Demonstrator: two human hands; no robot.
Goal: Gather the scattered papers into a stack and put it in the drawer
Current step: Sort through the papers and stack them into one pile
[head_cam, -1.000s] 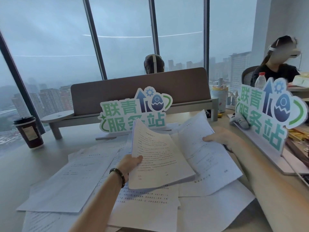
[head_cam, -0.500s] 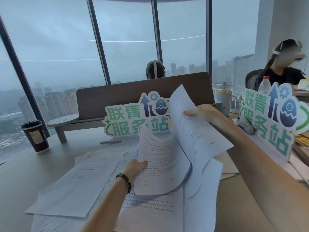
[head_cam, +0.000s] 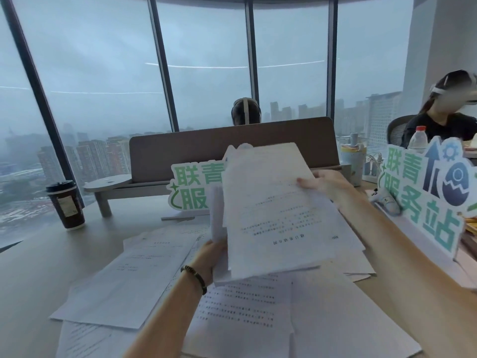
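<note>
My left hand (head_cam: 210, 257) grips the lower left edge of a paper stack (head_cam: 218, 220) held above the desk. On top of it lies a printed sheet (head_cam: 273, 215), which my right hand (head_cam: 326, 186) pinches at its right edge. Several loose printed papers (head_cam: 134, 275) stay spread on the desk (head_cam: 31, 280) below and to the left. More sheets (head_cam: 340, 321) lie under my right forearm. No drawer is in view.
A dark paper coffee cup (head_cam: 65, 204) stands at the left. A green sign (head_cam: 192, 188) and a brown desk divider (head_cam: 232, 148) stand behind the papers. A second sign (head_cam: 423, 197) stands at the right, with a bottle (head_cam: 418, 139) and a seated person beyond.
My right hand has swung the lifted sheet over from the right and laid it on top of the stack in my left hand. The stack has risen a little.
</note>
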